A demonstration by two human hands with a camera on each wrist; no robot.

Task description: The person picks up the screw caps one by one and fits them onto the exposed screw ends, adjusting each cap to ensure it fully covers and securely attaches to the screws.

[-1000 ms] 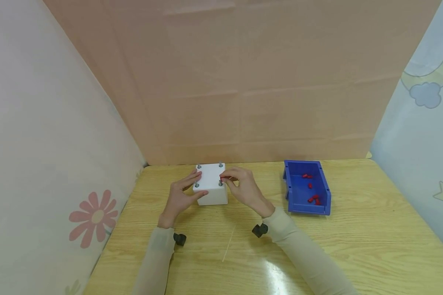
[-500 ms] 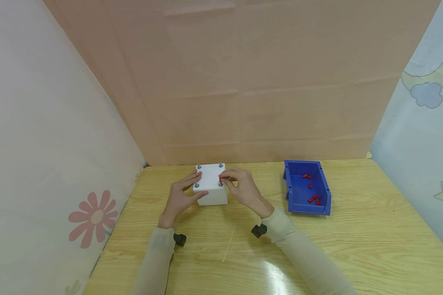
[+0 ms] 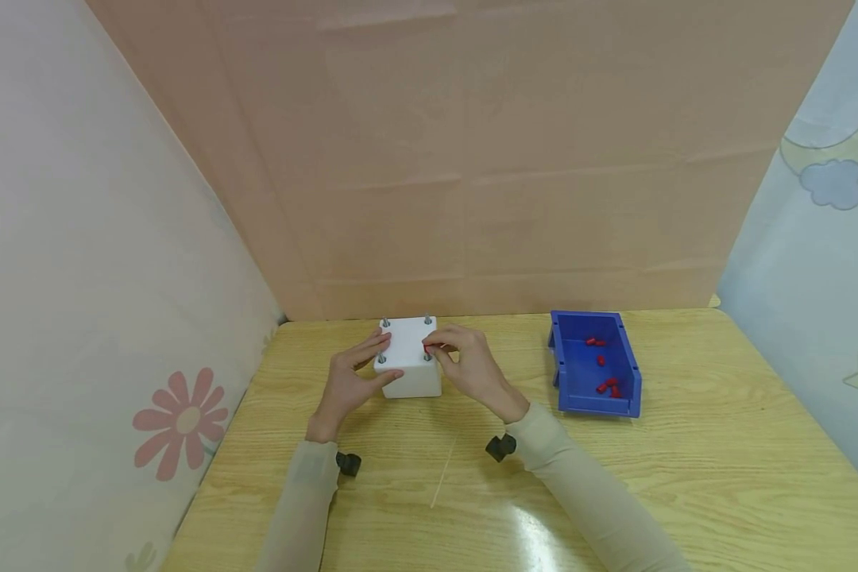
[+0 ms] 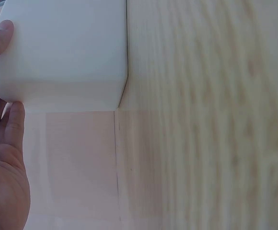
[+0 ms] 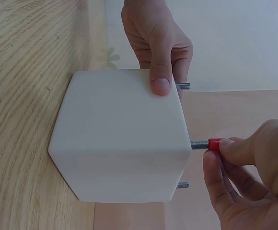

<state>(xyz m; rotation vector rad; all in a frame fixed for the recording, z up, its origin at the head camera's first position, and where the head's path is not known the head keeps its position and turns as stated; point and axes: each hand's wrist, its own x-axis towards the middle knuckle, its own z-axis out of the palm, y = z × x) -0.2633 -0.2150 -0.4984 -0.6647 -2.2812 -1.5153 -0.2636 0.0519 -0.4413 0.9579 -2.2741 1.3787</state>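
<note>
A white block (image 3: 409, 340) stands on the table, with an upright threaded bolt at each corner of its top. My left hand (image 3: 349, 385) holds it from the left side, thumb on the near face (image 5: 120, 115) and fingers over the left edge. At the near right corner my right hand (image 3: 475, 367) pinches a small red cap (image 5: 214, 144) between thumb and fingertips. In the right wrist view that cap sits at the end of the bolt (image 5: 199, 145), whose threads show between cap and block. Another bolt (image 5: 183, 86) beside the left thumb is bare.
To the right of the block, a blue bin (image 3: 565, 401) holds several loose red caps (image 3: 600, 361). A brown sheet (image 3: 465, 199) rises behind the wooden table (image 3: 722, 421), and a patterned wall panel (image 3: 114, 238) borders it on the left.
The right fingertips have shifted very slightly left at the near right bolt, still pinching the red cap. The left hand and the block stay in place.
</note>
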